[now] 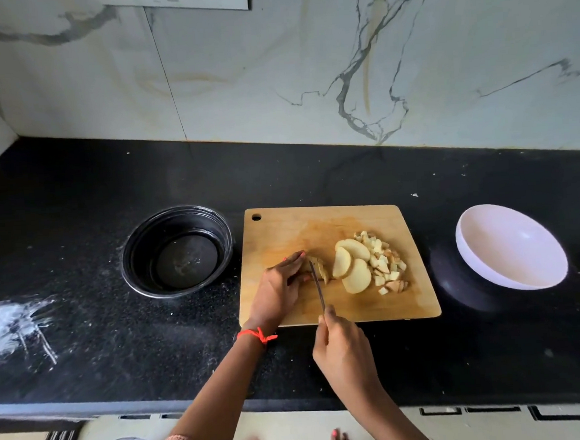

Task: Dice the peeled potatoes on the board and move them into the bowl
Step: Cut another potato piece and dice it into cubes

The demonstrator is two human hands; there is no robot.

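The left hand holds a potato piece on the board. The right hand grips the knife, its blade against the piece just right of the left fingertips.

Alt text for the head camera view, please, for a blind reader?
A left hand steadies a potato piece on a wooden cutting board while the right hand cuts it with a knife. The white bowl is empty.

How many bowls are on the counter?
2. A black bowl sits left of the board, and a white bowl sits right of it. Both look empty, and none seems hidden.
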